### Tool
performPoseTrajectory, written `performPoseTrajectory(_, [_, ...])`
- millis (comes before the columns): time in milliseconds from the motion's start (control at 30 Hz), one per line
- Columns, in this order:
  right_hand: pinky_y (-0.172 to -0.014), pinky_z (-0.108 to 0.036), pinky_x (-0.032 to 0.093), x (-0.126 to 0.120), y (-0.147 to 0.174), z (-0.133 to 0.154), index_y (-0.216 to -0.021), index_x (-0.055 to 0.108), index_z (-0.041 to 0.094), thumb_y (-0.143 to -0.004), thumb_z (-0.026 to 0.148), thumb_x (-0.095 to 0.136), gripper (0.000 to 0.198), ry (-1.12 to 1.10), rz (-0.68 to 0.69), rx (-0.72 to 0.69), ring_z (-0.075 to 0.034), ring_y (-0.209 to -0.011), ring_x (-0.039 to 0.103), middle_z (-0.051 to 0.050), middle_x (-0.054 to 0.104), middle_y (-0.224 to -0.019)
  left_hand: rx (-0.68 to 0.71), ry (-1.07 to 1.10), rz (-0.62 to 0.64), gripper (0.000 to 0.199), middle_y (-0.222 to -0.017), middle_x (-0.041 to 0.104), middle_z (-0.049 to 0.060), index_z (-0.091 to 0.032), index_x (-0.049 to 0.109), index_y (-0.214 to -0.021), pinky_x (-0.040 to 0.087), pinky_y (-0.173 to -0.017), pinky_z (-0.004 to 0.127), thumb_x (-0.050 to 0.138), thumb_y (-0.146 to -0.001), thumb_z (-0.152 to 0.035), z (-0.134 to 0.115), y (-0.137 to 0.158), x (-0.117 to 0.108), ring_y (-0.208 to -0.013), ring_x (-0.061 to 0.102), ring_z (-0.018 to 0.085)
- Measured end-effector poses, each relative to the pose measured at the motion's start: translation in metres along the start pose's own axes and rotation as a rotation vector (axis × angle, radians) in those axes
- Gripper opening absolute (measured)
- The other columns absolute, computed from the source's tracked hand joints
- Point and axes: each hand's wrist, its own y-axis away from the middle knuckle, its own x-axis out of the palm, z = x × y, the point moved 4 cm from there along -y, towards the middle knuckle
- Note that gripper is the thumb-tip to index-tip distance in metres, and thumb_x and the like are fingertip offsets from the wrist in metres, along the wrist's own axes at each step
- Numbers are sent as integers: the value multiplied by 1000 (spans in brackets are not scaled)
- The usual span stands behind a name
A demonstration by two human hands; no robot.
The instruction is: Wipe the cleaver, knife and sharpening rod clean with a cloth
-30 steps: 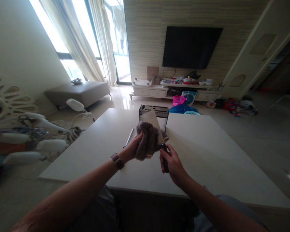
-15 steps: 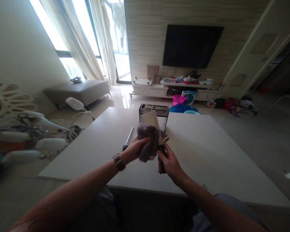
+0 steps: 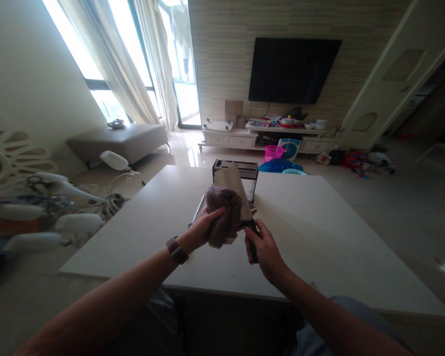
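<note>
My right hand (image 3: 265, 247) is closed around the dark handle of a cleaver (image 3: 234, 182), whose broad blade tilts up and to the left above the table. A brownish-purple cloth (image 3: 222, 210) is bunched in my left hand (image 3: 202, 230) and pressed against the blade, covering its lower left part. Behind the blade stands a knife block (image 3: 251, 188) with a slotted top, partly hidden. A sharpening steel (image 3: 199, 207) lies on the table left of the cloth, its handle mostly hidden behind my left hand.
The white table (image 3: 337, 237) spreads out on both sides of my hands. Beyond its far edge are a pink basket (image 3: 273, 153) and a low TV cabinet (image 3: 228, 141). A lamp with several white shades (image 3: 77, 222) stands by the left side.
The cloth and my left hand have shifted slightly left along the blade, baring more of it. The cleaver has turned a little, and its handle has moved slightly right.
</note>
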Motion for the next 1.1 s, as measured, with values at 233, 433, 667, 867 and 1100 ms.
performPoseTrajectory(233, [-30, -18, 32, 2, 1, -8, -100, 48, 24, -91, 50, 59, 29, 106, -17, -37, -8, -30, 42, 13, 48, -50, 20, 0, -23, 47, -105, 78, 13, -13, 68, -113, 62, -90, 35, 89, -71, -23, 13, 5, 13, -91, 75, 25])
performPoseTrajectory(433, [-31, -19, 35, 2, -1, -11, -107, 50, 24, -90, 48, 59, 31, 129, -8, -23, -10, -31, 44, 13, 48, -49, 71, -74, -38, 52, -106, 78, 12, -14, 69, -115, 61, -91, 36, 91, -68, -22, 9, 2, 7, -95, 75, 25])
performPoseTrajectory(667, [-30, -20, 35, 3, -2, -9, -104, 50, 24, -86, 48, 62, 32, 29, 6, 24, -9, -32, 45, 13, 49, -55, 53, -121, -28, 52, -106, 78, 13, -13, 67, -115, 61, -90, 38, 90, -69, -20, 4, 2, 5, -94, 75, 27])
performPoseTrajectory(867, [-29, -19, 32, -3, -5, -1, -96, 48, 25, -83, 48, 66, 32, -2, 9, 59, -8, -32, 44, 12, 52, -56, 61, -237, 30, 50, -108, 77, 14, -13, 68, -112, 62, -88, 39, 91, -68, -21, -11, -3, -4, -96, 75, 28])
performPoseTrajectory(1100, [-29, -18, 30, -8, -5, 8, -88, 45, 24, -84, 46, 64, 29, 83, 9, 42, -7, -31, 42, 12, 51, -55, 40, -315, -10, 51, -102, 78, 14, -13, 68, -106, 65, -75, 36, 92, -62, -19, -25, -14, -33, -85, 75, 27])
